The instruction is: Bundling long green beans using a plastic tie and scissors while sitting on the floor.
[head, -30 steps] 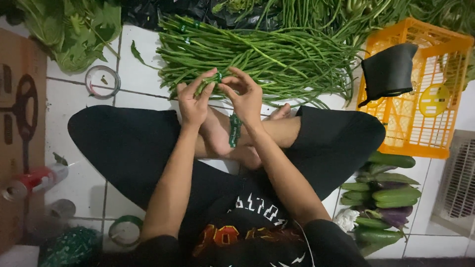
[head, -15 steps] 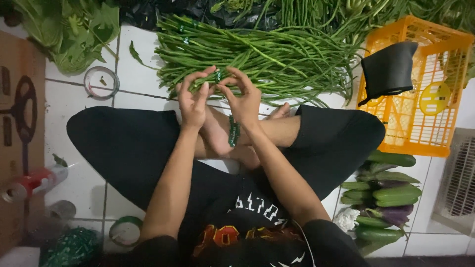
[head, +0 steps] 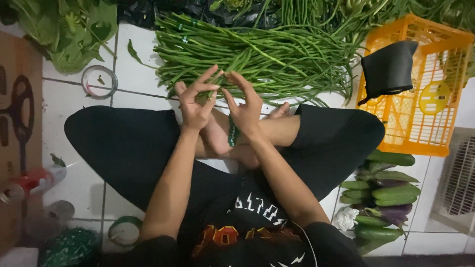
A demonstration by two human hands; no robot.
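Green long beans point(head: 257, 59) lay heaped on the white tiled floor point(head: 79, 183) ahead of the crossed legs, and the left hand point(head: 194, 101) pinched a small bunch of them point(head: 210, 86) at its near ends. Compared with half a second before, the right hand point(head: 246, 106) had loosened, fingers now spread and only touching the bunch. A green tape strip point(head: 231, 132) hung beneath that wrist, so the binding looked barely begun.

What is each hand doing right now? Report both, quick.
Left hand: shut on a small bunch of long beans.
Right hand: fingers half open, tips touching the same bunch; a firm grip cannot be told.
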